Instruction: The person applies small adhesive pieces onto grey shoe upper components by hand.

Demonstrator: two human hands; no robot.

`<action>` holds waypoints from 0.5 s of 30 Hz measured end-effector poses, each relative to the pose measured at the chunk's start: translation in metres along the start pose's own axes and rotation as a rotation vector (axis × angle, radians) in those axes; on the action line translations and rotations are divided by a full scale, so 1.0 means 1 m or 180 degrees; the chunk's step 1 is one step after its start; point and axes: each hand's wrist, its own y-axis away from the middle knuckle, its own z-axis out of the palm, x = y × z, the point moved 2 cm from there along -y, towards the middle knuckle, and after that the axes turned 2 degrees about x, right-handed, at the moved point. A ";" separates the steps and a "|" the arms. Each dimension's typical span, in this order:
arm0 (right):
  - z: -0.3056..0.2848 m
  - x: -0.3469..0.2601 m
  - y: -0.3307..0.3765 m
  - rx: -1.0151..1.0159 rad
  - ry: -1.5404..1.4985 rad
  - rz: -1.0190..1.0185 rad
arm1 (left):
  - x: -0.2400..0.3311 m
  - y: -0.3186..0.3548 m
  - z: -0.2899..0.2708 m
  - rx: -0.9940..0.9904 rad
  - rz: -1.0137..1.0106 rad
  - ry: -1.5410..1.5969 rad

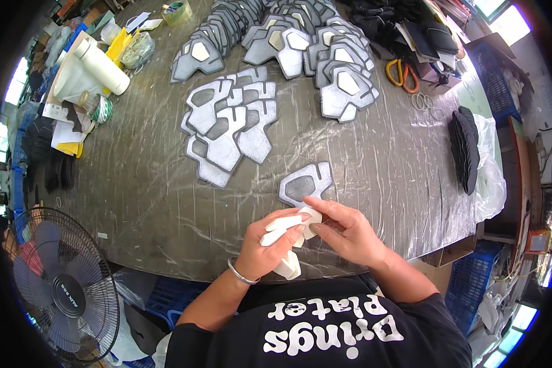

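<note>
Both our hands on white foam pieces at the table's near edge.

Our left hand (265, 248) grips a small stack of white foam pieces (286, 236); our right hand (343, 230) pinches the top one. One grey cut panel (305, 183) lies just beyond; one fan (61, 288) stands left.

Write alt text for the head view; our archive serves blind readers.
Seen from above, a person's left hand and right hand hold white foam pieces together at the near edge of a grey table. A single grey cutout lies just beyond the hands, with overlapping stacks of cutouts farther back and orange scissors to the right.
</note>
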 end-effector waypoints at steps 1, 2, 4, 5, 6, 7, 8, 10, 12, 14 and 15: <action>0.002 -0.002 0.000 0.0232 -0.0037 -0.0085 | -0.001 0.002 0.000 0.0063 -0.0556 0.0404; 0.003 -0.003 -0.001 0.0229 -0.0044 -0.0077 | 0.000 0.002 -0.001 0.0065 -0.0567 0.0403; 0.002 -0.003 -0.003 0.0555 -0.0588 0.0316 | 0.001 0.000 -0.005 0.0051 -0.0556 0.0406; 0.005 -0.002 -0.005 0.0682 -0.1097 0.0370 | -0.001 0.001 -0.006 0.0198 -0.0567 0.0559; 0.004 0.003 -0.004 0.0687 -0.1097 0.0372 | -0.002 0.002 -0.006 0.0193 -0.0569 0.0560; 0.004 0.011 -0.002 0.0537 -0.1280 0.0592 | -0.004 0.002 -0.006 0.0334 -0.0730 0.0785; 0.003 0.013 -0.002 0.0386 -0.1460 0.0812 | -0.005 0.003 -0.007 0.0473 -0.0891 0.1011; 0.001 0.015 0.002 0.0224 -0.2048 0.1389 | -0.007 0.004 -0.009 0.0432 -0.0884 0.0932; 0.005 0.026 0.007 -0.0134 -0.2531 0.1732 | -0.001 0.000 -0.008 -0.0080 0.0952 -0.0087; 0.002 0.021 0.007 -0.0226 -0.2411 0.1797 | -0.001 -0.001 -0.015 -0.0403 0.1178 -0.0359; 0.000 0.021 0.007 -0.0446 -0.2388 0.2029 | 0.001 -0.001 -0.015 -0.0591 0.1300 -0.0337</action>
